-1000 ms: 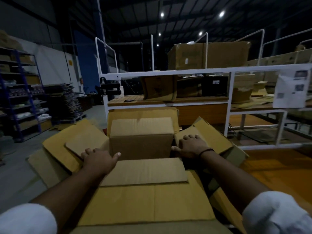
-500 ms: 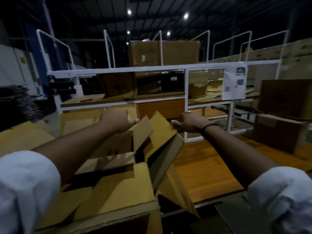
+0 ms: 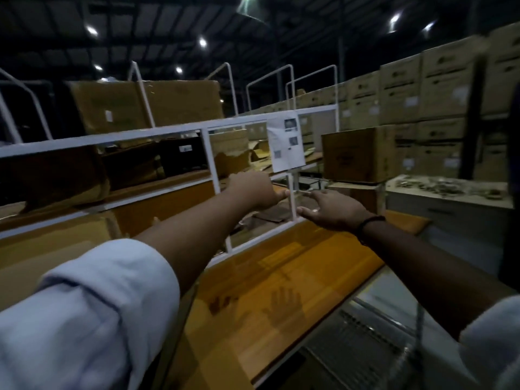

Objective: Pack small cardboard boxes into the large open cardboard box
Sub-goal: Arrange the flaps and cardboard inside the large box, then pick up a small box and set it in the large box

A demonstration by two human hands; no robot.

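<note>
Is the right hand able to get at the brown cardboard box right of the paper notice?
Probably yes: the right hand is open, and nothing lies between it and the brown cardboard box.

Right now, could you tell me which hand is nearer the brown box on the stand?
Right. The right hand is just below-left of the brown box; the left hand is farther left, beyond the white post.
</note>
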